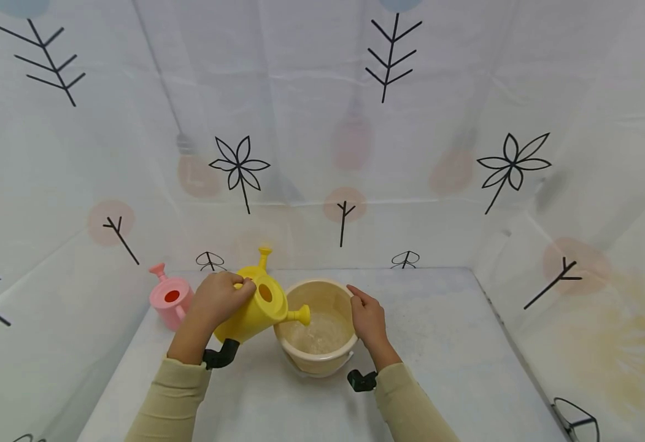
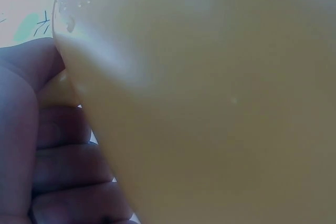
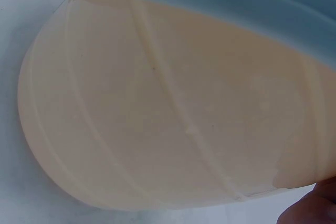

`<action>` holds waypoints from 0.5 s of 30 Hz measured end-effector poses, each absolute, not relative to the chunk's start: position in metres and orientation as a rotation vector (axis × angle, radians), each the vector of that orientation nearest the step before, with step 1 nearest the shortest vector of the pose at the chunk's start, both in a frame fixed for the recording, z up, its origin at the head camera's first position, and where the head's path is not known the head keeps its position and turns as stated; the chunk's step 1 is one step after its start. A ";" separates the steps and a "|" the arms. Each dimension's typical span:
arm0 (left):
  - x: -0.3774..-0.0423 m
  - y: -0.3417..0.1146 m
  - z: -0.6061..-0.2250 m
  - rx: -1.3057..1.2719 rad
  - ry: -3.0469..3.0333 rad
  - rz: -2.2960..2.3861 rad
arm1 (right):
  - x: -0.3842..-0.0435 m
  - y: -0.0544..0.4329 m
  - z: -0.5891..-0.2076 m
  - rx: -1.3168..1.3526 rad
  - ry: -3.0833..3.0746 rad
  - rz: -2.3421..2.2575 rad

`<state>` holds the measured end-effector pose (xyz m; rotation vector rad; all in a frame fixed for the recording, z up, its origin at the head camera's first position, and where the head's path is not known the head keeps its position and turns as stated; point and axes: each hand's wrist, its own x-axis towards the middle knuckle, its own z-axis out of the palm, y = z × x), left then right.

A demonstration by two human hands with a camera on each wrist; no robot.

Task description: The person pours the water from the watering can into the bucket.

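In the head view my left hand grips a yellow watering can by its handle. The can is tipped to the right, its spout above the left rim of a cream bucket. Up close in the left wrist view, my fingers curl round the handle beside the can's wall. Rippled, bubbly water shows inside the bucket. My right hand holds the bucket's right rim, one finger lying along it. The right wrist view has the bucket's ribbed outer wall and a fingertip at lower right.
Behind the tipped can stands a second yellow watering can, partly hidden. Left of my left hand is a pink watering can. All rest on a white table, enclosed by patterned cloth at the back and sides.
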<state>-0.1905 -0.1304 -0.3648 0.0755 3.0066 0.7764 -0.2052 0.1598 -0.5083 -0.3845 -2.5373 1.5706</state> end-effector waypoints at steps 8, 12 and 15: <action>-0.190 -0.129 -0.362 0.056 2.996 0.762 | -0.205 0.159 -0.509 -0.392 -2.537 1.568; -0.190 -0.129 -0.363 0.059 2.999 0.762 | -0.206 0.159 -0.509 -0.381 -2.539 1.561; -0.190 -0.129 -0.364 0.065 3.002 0.769 | -0.206 0.160 -0.509 -0.377 -2.539 1.553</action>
